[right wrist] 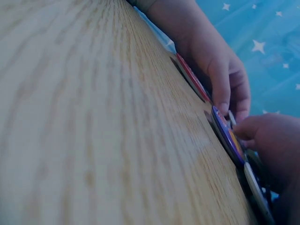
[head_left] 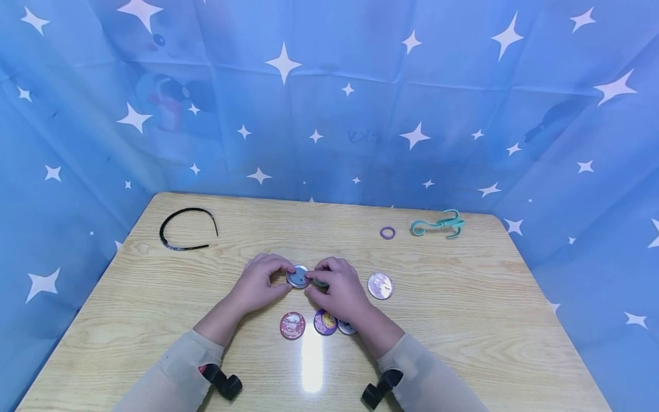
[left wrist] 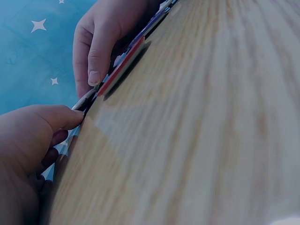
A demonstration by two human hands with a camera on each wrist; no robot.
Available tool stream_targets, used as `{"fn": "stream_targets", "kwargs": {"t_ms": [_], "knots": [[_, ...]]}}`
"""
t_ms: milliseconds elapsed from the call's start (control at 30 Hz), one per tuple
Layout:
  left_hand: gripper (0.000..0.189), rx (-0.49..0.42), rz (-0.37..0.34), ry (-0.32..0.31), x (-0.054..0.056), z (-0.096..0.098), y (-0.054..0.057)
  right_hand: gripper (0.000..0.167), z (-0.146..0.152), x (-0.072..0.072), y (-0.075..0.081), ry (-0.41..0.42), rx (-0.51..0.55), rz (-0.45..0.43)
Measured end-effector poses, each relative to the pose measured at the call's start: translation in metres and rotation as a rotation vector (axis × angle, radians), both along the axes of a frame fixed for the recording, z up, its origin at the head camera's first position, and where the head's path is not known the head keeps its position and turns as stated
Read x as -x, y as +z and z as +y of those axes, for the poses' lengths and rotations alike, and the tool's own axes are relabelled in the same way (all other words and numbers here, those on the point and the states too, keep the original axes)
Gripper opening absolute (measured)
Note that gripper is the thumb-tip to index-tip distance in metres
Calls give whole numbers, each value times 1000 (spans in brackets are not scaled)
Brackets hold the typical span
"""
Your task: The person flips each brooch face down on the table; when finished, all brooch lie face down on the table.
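A round pin badge [head_left: 298, 277] lies face down, its grey metal back uppermost, between the two hands. My left hand [head_left: 261, 281] pinches its left edge between thumb and fingers. From the other side my right hand [head_left: 337, 287] grips it, index fingertip on the back and thumb near the lower rim. Beneath the right fingers, a greenish round badge [head_left: 320, 282] is mostly covered. Nearer the front lie a red badge [head_left: 292, 325], a purple badge with a yellow figure [head_left: 325, 322] and a whitish badge [head_left: 346, 327] partly hidden by the right wrist.
A shiny pale pink badge [head_left: 380, 285] lies right of the right hand. Toward the back are a black headband [head_left: 166, 229], a purple ring-shaped band [head_left: 388, 233] and a teal piece with curled arms [head_left: 439, 225]. A blue starred curtain [head_left: 329, 103] stands behind the wooden table [head_left: 463, 332].
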State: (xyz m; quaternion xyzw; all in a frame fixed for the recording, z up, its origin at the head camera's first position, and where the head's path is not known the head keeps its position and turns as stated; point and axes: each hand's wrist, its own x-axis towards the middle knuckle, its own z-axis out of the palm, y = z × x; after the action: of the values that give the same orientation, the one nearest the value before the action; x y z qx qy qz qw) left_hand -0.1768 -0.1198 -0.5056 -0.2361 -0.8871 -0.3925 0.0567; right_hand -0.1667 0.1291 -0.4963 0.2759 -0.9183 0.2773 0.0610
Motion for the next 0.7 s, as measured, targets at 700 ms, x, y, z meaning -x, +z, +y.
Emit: {"fn": "stream_targets", "kwargs": {"t_ms": [700], "knots": [[30,35,4,1,0,0,-1,42,1,0,-1,-5,28,-8]]}}
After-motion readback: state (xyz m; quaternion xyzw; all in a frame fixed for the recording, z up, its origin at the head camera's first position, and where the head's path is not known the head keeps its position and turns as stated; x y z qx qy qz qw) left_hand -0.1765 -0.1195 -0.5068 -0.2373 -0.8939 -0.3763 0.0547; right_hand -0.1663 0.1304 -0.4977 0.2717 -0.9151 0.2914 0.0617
